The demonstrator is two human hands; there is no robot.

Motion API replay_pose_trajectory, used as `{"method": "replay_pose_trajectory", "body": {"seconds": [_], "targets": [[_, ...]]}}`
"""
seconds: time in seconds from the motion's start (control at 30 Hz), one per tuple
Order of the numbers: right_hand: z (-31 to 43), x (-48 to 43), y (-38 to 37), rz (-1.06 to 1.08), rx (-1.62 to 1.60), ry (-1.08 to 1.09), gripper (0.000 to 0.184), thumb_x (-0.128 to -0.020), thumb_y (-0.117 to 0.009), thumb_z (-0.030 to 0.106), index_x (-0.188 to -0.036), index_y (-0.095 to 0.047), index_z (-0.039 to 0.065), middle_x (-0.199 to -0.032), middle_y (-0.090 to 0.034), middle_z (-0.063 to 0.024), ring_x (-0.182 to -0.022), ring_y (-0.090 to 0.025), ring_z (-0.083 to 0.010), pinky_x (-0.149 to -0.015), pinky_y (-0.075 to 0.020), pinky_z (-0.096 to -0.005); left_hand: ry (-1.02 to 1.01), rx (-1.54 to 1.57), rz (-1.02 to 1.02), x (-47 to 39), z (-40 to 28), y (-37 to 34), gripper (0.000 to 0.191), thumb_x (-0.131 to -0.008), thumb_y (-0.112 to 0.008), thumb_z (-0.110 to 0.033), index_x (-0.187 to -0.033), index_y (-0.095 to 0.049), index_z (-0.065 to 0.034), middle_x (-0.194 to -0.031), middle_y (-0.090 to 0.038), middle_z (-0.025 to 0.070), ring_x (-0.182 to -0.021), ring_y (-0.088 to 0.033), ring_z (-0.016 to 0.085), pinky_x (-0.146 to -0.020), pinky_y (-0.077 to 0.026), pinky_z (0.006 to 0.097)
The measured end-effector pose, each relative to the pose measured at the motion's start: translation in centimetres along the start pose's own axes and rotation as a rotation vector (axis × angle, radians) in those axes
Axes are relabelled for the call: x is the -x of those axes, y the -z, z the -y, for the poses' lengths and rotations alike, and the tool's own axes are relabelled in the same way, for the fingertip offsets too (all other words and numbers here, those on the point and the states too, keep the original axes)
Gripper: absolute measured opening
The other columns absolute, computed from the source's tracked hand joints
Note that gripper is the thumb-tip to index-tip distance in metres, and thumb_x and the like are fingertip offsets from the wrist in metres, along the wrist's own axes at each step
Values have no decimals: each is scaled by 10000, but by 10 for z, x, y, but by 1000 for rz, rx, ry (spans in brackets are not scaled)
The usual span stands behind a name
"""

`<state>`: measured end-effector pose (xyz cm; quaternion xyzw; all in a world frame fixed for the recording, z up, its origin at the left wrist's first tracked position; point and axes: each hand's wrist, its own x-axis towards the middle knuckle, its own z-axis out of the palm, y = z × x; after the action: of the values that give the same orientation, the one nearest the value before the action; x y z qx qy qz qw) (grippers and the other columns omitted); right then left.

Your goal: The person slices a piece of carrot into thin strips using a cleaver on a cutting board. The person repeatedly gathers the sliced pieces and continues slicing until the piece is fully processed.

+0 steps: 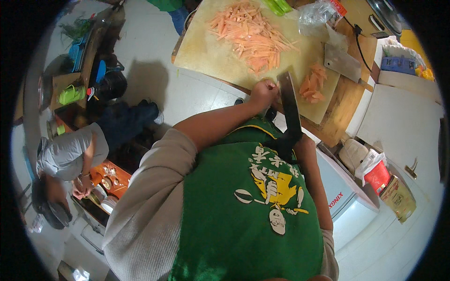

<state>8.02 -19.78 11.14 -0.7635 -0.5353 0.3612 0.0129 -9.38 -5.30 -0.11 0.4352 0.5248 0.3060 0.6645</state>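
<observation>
My left hand (264,94), its fingers curled, is at the near edge of the pale yellow cutting board (197,49), close beside the blade of a cleaver (290,100). Whether it pinches a small piece is unclear. My right hand (286,144), which looks dark and perhaps gloved, is around the cleaver's handle end, low in front of the green apron. A large heap of pale orange vegetable strips (251,35) lies on the board, with a smaller pile of thin orange slices (313,84) to its right. Green stalks (277,6) lie at the far edge.
A second cleaver (341,63) lies at the board's right side on the wooden table (337,119). Behind it are a clear plastic bag (316,17) and a black cable (358,45). A white appliance (337,182) stands below right. A co-worker (74,147) bends over bowls at left.
</observation>
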Motion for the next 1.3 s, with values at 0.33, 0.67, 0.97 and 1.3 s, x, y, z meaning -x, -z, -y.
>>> {"method": "replay_pose_trajectory", "body": {"seconds": [0.33, 0.67, 0.97, 1.3], "targets": [[6, -16, 50, -72, -279, -14, 236, -873, -607, 175, -949, -625, -48, -696, -652, -209, -606, -647, -343, -600, -515, -454, -45, -28, 5, 4, 0, -1, 121, -932, -619, -141, -921, -596, -22, -786, -667, 86, -647, -655, 181, -577, -527, 322], [-10, -45, 116, 10, -464, 110, 137, -861, -576, 111, -852, -599, -24, -585, -563, -80, -480, -571, -169, -446, -449, -355, -842, -1251, -29, 15, -25, -28, 528, -762, -716, -307, -1246, -586, -144, -1302, -534, 96, -1292, -439, 299, -1085, -324, 504], [-61, -68, 149, -78, -243, 305, 153, -879, -589, 166, -868, -634, 21, -565, -555, -69, -505, -572, -196, -488, -463, -372, -1060, -1546, -305, -32, -90, 30, 249, -771, -654, -229, -1012, -680, -171, -1139, -619, 29, -1027, -559, 239, -826, -432, 464], [-60, -123, 200, -569, 566, 1037, 399, -786, -658, 133, -1183, -684, 109, -871, -602, -78, -808, -632, -268, -706, -524, -422, -757, -925, -10, 24, -194, 5, 302, -859, -734, -226, -1086, -661, -41, -1086, -654, 132, -1065, -607, 312, -950, -471, 406]]}}
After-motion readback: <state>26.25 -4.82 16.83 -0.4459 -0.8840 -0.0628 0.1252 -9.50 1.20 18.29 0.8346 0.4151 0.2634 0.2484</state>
